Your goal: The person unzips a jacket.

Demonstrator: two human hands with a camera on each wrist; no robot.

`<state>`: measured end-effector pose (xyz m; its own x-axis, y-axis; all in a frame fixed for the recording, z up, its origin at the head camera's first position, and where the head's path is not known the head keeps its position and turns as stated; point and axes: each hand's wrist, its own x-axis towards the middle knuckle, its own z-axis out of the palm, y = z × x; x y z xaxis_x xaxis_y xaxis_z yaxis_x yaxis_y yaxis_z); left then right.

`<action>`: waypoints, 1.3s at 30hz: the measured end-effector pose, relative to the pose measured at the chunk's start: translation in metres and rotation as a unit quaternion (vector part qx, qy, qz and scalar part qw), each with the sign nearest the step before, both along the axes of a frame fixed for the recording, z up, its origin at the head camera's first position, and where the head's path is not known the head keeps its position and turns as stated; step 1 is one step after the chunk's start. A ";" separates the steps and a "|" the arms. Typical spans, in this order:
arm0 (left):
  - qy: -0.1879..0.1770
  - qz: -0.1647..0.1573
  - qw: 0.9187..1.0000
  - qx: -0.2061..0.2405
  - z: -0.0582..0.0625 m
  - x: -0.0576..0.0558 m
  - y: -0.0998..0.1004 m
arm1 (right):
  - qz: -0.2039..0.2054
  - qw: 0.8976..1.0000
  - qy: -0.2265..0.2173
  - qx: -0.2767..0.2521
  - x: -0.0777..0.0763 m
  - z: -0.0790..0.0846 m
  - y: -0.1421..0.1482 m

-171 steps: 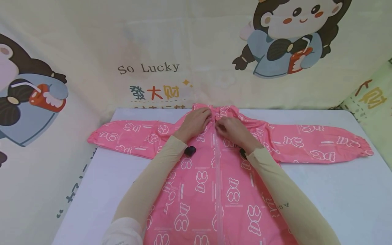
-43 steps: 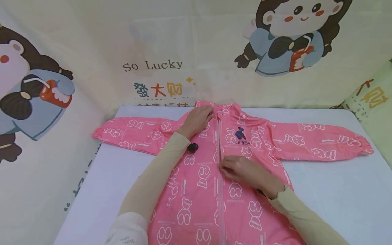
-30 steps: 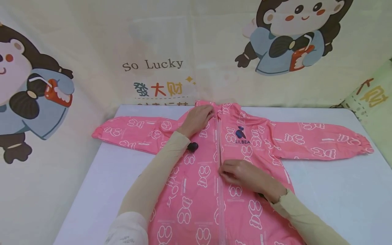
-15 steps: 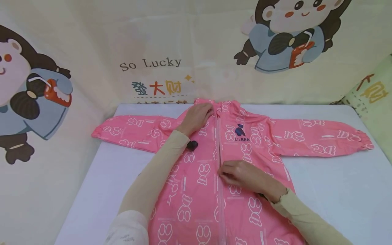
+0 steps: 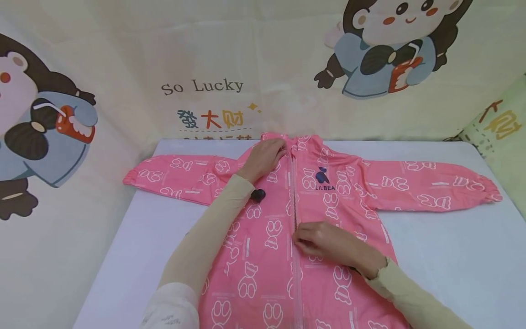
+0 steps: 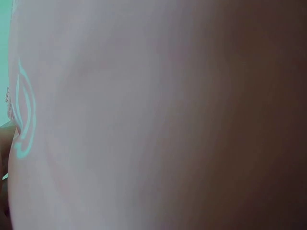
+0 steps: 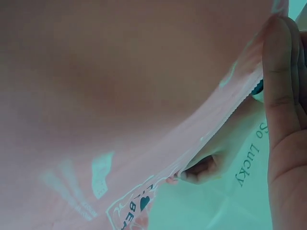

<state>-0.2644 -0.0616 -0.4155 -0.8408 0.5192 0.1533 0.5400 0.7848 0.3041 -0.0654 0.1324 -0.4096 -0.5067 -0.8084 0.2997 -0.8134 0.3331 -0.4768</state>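
Note:
A pink children's jacket [image 5: 263,256] with white bear outlines lies spread front up, its sleeves out to both sides. My left hand [image 5: 263,157] pinches the jacket's front edge just below the collar [image 5: 304,141]. Lower on the front, my right hand [image 5: 324,240] pinches the zipper [image 5: 297,278] with curled fingers; the zipper pull is hidden by them. Above that hand the zipper's two edges stand slightly apart, and below it they run together. In the right wrist view the thumb [image 7: 283,96] lies by the toothed edge. Blurred fabric [image 6: 120,120] fills most of the left wrist view.
The jacket lies on a white table [image 5: 444,256]. A cream cloth backdrop [image 5: 287,68] with cartoon figures and lettering rises behind the table and along its sides. A small black wrist camera [image 5: 258,195] sits under the left wrist.
From near the collar, my right hand has come down along the zipper to mid-front, with the zipper parted above it. The chest logo has come into sight. My left hand stays by the collar.

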 end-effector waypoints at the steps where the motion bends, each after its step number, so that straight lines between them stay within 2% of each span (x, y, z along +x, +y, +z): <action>1: -0.001 0.001 1.000 0.000 0.000 0.000 0.000 | 0.004 1.000 0.004 -0.004 0.001 -0.001 0.000; 7: 0.008 0.002 1.000 0.000 0.000 0.000 0.001 | 0.029 0.999 0.025 -0.015 0.006 -0.002 -0.002; 13: 0.019 -0.010 1.000 -0.004 0.002 -0.002 0.001 | 0.042 0.998 0.040 0.017 0.010 -0.002 -0.003; 21: 0.004 -0.001 1.000 -0.010 0.000 0.001 0.002 | 0.052 0.997 0.044 0.033 0.022 -0.001 -0.005; 29: 0.004 0.004 1.000 -0.012 0.002 0.002 0.002 | 0.064 0.996 0.033 0.049 0.030 0.000 -0.005; 39: 0.003 -0.002 1.000 -0.006 0.002 0.002 0.001 | 0.095 0.994 -0.014 0.048 0.040 0.001 -0.008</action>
<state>-0.2621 -0.0610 -0.4135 -0.8381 0.5240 0.1518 0.5445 0.7862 0.2923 -0.0256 0.1248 -0.4089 -0.3486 -0.9146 0.2049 -0.8529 0.2189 -0.4740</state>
